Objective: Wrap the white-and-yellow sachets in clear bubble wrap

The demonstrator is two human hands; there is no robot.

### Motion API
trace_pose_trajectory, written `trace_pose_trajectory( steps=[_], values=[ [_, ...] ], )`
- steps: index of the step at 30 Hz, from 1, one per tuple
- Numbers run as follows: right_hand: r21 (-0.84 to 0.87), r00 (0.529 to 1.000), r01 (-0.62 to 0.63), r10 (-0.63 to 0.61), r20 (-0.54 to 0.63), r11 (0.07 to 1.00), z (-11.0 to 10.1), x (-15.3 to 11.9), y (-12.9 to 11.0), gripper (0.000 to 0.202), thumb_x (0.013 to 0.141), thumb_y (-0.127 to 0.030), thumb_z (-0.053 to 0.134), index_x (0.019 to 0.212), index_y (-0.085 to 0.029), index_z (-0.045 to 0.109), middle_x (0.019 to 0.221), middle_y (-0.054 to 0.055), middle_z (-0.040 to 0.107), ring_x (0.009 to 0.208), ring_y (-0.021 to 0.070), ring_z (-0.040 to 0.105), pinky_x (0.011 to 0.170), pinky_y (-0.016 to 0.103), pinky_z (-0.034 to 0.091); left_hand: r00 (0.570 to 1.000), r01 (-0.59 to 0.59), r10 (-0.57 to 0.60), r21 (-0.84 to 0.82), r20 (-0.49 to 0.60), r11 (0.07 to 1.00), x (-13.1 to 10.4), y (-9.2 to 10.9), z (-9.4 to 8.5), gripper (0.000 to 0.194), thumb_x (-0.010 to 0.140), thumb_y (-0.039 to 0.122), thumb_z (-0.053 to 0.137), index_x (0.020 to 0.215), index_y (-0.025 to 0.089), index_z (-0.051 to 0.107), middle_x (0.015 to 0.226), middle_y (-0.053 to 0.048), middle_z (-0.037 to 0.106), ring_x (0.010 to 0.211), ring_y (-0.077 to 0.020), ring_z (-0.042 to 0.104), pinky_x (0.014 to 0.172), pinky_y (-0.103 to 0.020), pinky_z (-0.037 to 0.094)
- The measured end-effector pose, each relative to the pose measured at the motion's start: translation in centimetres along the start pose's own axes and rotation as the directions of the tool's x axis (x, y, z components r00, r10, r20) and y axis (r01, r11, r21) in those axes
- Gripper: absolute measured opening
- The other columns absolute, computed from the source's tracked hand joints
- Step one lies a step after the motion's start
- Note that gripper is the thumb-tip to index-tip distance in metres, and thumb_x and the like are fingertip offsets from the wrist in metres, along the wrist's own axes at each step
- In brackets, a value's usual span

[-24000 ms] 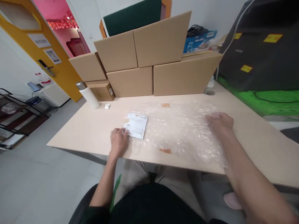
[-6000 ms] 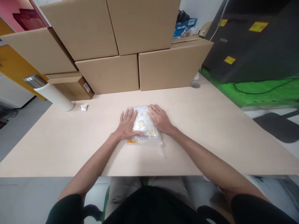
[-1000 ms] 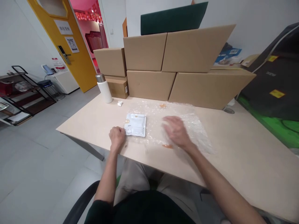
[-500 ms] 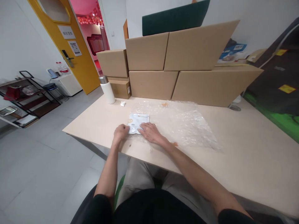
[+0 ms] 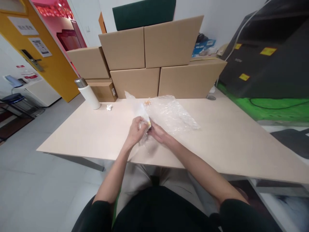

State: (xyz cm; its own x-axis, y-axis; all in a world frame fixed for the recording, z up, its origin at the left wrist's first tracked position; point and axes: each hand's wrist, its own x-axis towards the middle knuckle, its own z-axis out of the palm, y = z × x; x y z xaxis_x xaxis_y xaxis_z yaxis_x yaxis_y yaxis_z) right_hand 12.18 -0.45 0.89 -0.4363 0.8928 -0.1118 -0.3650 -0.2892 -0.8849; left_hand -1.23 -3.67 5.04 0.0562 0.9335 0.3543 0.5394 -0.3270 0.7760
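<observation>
Above the near part of the table, a white packet (image 5: 144,112) is tilted up between my two hands. My left hand (image 5: 137,130) is closed on its left side. On the right side, my right hand (image 5: 158,132) grips the lower end, its fingertips partly hidden behind the packet. Clear plastic wrap (image 5: 172,114) spreads over the table to the right and behind the packet, and some of it is bunched under my hands.
A wooden-topped table (image 5: 229,138) carries stacked cardboard boxes (image 5: 135,82) along its back. A white bottle (image 5: 89,96) stands at the back left, beside a crumpled white scrap (image 5: 109,107). A dark green box (image 5: 145,14) tops the stack.
The packet has been lifted from lying flat and turned up on edge, with both hands now gripping it. The plastic has shifted and bunched around it. The head view has turned right.
</observation>
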Motion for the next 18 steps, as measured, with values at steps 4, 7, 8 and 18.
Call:
trace_pose_trajectory(
  steps=[4, 7, 8, 18],
  values=[
    [0.17, 0.98, -0.059, 0.089, -0.176, 0.984, -2.1, -1.6, -0.8, 0.018, 0.091, -0.029, 0.052, 0.087, -0.018, 0.066, 0.069, 0.003, 0.066, 0.065, 0.0161, 0.059, 0.059, 0.026, 0.049, 0.984, -0.07, 0.024, 0.259, 0.176, 0.963, -0.3, 0.9, 3.2, 0.028, 0.094, 0.04, 0.049, 0.114, 0.023, 0.058, 0.131, -0.01, 0.058, 0.125, -0.0261, 0.051, 0.106, -0.047, 0.039],
    [0.086, 0.962, -0.077, 0.097, -0.255, 0.993, -4.0, -3.0, -1.6, 0.009, 0.083, -0.02, 0.057, 0.078, -0.016, 0.063, 0.063, 0.002, 0.062, 0.058, 0.0145, 0.057, 0.054, 0.025, 0.049, 0.963, -0.095, -0.021, 0.412, 0.269, 0.906, -0.9, 0.8, 5.0, 0.033, 0.096, 0.044, 0.047, 0.121, 0.026, 0.057, 0.143, -0.008, 0.052, 0.137, -0.0283, 0.041, 0.113, -0.053, 0.029],
    [0.013, 0.954, -0.062, 0.063, -0.293, 0.998, -4.6, -3.4, -1.8, 0.007, 0.081, -0.019, 0.059, 0.076, -0.015, 0.063, 0.063, 0.002, 0.061, 0.057, 0.0139, 0.057, 0.052, 0.025, 0.048, 0.955, -0.106, -0.036, 0.452, 0.296, 0.886, -1.1, 0.8, 5.4, 0.034, 0.096, 0.044, 0.048, 0.123, 0.026, 0.058, 0.147, -0.008, 0.049, 0.14, -0.0297, 0.036, 0.115, -0.055, 0.025],
    [-0.657, 0.956, -0.018, -0.18, -0.232, 0.754, -5.6, -4.3, -1.9, 0.028, 0.086, -0.024, 0.046, 0.059, -0.02, 0.047, 0.056, -0.003, 0.046, 0.054, 0.0124, 0.052, 0.057, 0.026, 0.045, 0.958, -0.031, -0.105, 0.462, 0.266, 0.886, -1.2, 1.0, 8.0, 0.038, 0.102, 0.024, 0.03, 0.112, 0.021, 0.066, 0.148, -0.008, 0.052, 0.146, -0.0338, 0.03, 0.115, -0.068, 0.01]
  ],
)
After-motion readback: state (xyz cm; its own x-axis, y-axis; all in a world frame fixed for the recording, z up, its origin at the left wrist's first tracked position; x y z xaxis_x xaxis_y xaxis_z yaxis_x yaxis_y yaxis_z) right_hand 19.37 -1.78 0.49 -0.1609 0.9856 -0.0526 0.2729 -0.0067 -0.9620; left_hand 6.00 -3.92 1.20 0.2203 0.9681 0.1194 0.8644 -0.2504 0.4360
